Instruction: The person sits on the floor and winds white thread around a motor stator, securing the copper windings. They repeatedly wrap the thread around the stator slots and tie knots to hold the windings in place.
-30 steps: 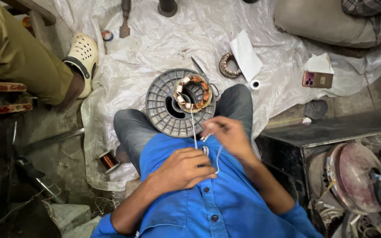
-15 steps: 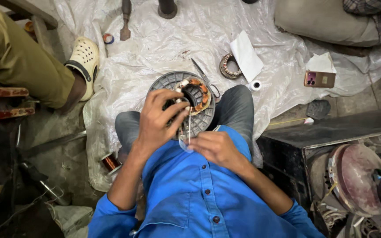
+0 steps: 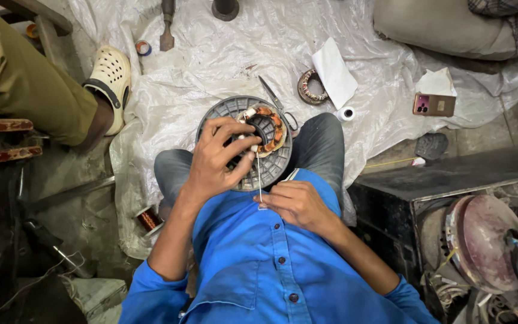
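Head view, looking down on a seated person in a blue shirt and grey trousers.

Item 1: round grey motor housing (image 3: 244, 144), ribbed, resting on the person's lap between the knees. At its centre sits a stator (image 3: 269, 127) wound with copper coils.

Item 2: left hand (image 3: 218, 157), spread over the housing, fingers curled onto the coil ring; fingertips pressed against the windings, pinching a small white sleeve piece.

Item 3: right hand (image 3: 297, 203), lower, near the chest, fingers closed together on the lower end of a thin white strip (image 3: 259, 177) that runs straight up to the stator.

Item 4: scissors (image 3: 274, 99), lying at the housing's upper rim.

Item 5: white plastic sheet (image 3: 223, 54), crinkled, covering the floor ahead.

Item 6: folded white paper (image 3: 334, 72), oblong, on the sheet; beside it a small ring-shaped wound stator (image 3: 308, 87) and a white tape roll (image 3: 346, 113).

Item 7: phone (image 3: 433, 104), pinkish back, flat on the sheet at right, with a white paper scrap (image 3: 436, 81) just above it.

Item 8: copper wire spool (image 3: 149, 219), on the floor left of the person's thigh.

Item 9: small tape roll (image 3: 143, 47), red and blue, upper left, near a chisel (image 3: 166, 24).

Item 10: another person's leg in olive trousers and a cream clog (image 3: 110, 78), left edge.
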